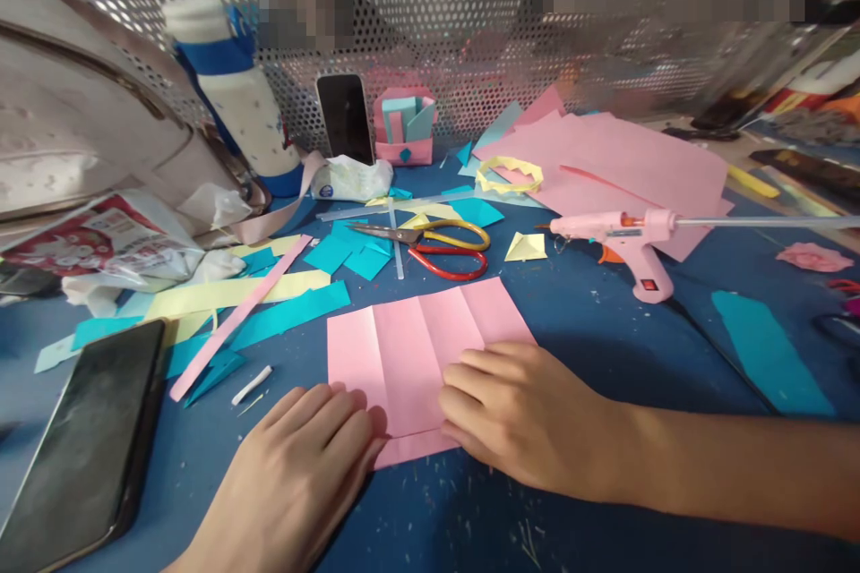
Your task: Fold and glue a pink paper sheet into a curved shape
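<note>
Pink paper, a rectangular sheet (417,340) creased lengthwise into 4 upright panels by 3 straight folds, lies flat on the dark blue tabletop (605,331), just in front of the person and near the middle of the head view; a narrow band along its near edge looks a shade darker. The left hand (296,466) rests palm down with fingers stretched out and close together, its fingertips on the sheet's near left corner, gripping nothing. The right hand (530,416) lies equally flat and spread over the near right corner, fingers pointing left, also clasping nothing. Beyond the sheet are yellow-and-red-handled scissors (436,246) and, to the right, a pink plastic glue gun (624,237). A black phone (87,439) lies face up at the left edge. The crumpled red-and-white printed packet (100,242) and the white bottle with blue bands (242,98) carry markings too blurred to read.
</note>
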The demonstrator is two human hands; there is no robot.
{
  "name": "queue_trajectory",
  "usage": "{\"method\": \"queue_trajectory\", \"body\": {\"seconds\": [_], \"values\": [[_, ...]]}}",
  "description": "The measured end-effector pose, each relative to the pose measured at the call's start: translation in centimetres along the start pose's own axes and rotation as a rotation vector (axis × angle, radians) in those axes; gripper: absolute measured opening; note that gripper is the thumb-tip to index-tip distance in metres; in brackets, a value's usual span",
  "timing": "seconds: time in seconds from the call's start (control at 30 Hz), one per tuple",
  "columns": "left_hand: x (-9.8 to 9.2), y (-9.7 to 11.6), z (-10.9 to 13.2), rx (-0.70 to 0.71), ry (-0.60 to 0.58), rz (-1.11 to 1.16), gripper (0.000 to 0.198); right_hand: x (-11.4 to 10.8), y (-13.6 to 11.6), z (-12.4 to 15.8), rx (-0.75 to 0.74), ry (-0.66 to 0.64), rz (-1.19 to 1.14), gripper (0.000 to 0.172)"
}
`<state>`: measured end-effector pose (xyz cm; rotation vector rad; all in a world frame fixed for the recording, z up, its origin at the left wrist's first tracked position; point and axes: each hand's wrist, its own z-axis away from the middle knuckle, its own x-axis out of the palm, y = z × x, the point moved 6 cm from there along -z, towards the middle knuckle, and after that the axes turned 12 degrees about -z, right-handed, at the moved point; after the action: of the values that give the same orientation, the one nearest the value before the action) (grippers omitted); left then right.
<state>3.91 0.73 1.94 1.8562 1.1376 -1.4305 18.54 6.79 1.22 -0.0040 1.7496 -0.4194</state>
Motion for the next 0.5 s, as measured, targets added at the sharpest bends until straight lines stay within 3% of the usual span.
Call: {"method": "queue_trajectory", "body": {"seconds": [0.33,0.5], "values": [[0.28,-0.33,-0.24,-0.035,-0.025,-0.006,0.02,-0.33,0.04,-0.34,-0.055,0.044,0.079,0.018],[0.34,-0.7,-0.32,-0.037,-0.12,0.112,0.017,-0.1,0.31,-0.39,-0.056,0.042,0.059,0.018]]}}
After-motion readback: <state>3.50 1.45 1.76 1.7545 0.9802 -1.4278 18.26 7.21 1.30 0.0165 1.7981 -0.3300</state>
